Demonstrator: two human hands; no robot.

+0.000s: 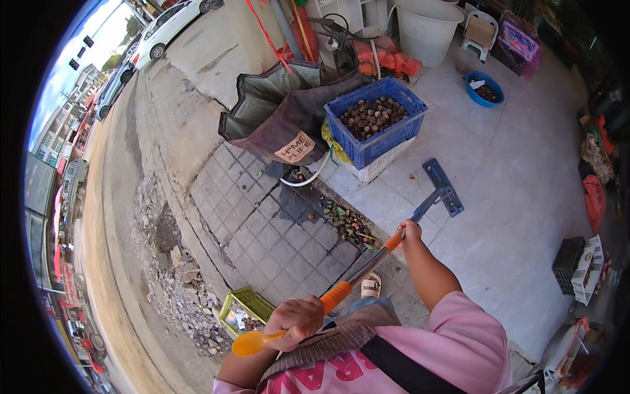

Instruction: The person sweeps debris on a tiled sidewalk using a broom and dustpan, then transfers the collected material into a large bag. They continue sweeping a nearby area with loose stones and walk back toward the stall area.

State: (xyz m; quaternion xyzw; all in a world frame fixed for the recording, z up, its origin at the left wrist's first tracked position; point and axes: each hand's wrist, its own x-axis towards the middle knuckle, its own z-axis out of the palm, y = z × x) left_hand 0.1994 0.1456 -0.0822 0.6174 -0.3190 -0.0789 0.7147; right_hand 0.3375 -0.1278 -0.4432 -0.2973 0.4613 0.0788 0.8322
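The curved black rim cuts off the street point(108, 262) at the left; the left hand point(298, 322) covers part of the long-handled floor tool point(364, 267), its fingers curled round the shaft between the yellow end piece point(252, 342) and the upper orange grip point(336, 296); the right hand point(410, 231) has its fingers wrapped round the shaft by the lower orange grip point(394, 241), and the underside of the blue head point(443, 187) cannot be made out, nor can most goods in the dark at the far right. The tool slants from the person's waist up to the right, silver between its 2 orange grips, its flat, oblong, scuffed head resting on the smooth pale floor point(505, 217). Left to right lie rubble point(187, 289), a yellow-green crate point(252, 303), grey paving point(259, 217) cut into diamonds, and a strip of scraps point(351, 223) along the floor's edge; beyond the tool, a blue crate point(377, 144) of round brown things sits on a white crate point(382, 165), with a blue basin point(495, 102) farther right.
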